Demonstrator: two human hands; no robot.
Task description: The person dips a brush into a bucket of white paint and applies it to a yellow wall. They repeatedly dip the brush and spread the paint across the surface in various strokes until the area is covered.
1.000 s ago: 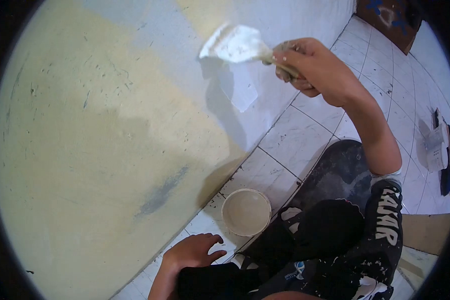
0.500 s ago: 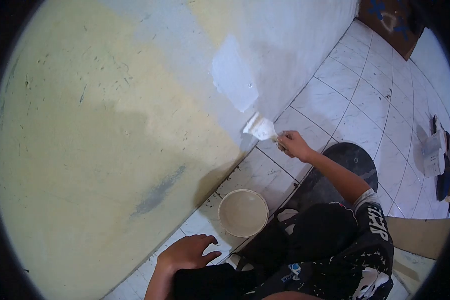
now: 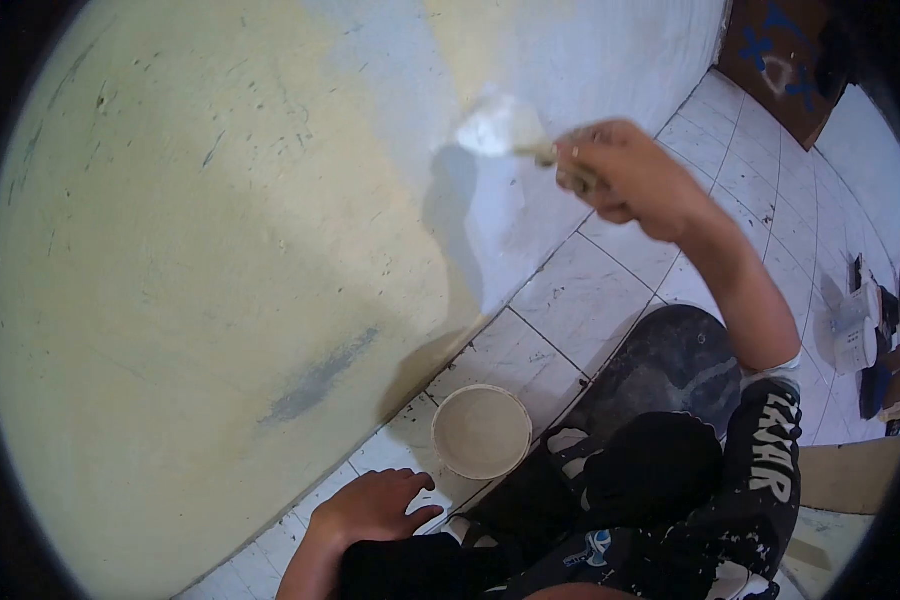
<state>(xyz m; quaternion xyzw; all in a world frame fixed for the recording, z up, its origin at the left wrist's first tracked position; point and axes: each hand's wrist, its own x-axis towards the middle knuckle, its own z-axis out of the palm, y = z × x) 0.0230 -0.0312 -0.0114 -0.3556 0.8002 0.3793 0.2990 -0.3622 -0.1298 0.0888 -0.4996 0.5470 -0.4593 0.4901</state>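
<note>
My right hand (image 3: pixel 625 180) is raised in front of the wall, fingers wrapped around the handle of a putty knife (image 3: pixel 500 130). The blade is broad, coated in white paste and blurred, and overlaps the wall. Below it, a smooth white patch (image 3: pixel 497 215) covers part of the yellow and pale blue wall (image 3: pixel 220 300), beside the tool's shadow. My left hand (image 3: pixel 375 505) rests over my dark-clothed knee, holding nothing, its thumb apart from the loosely bent fingers. Just beyond those fingers, a round cream tub (image 3: pixel 481 432) stands on the floor.
White tiled floor (image 3: pixel 610 285) meets the wall along a diagonal edge. A dark rounded board (image 3: pixel 650 370) lies by my legs. White containers (image 3: pixel 855 335) and other items stand far right. A brown panel with blue marks (image 3: pixel 775 75) leans at the back.
My right hand has moved up with the putty knife, from near the floor edge to higher on the wall. The white patch reaches lower now. My left hand has stayed put.
</note>
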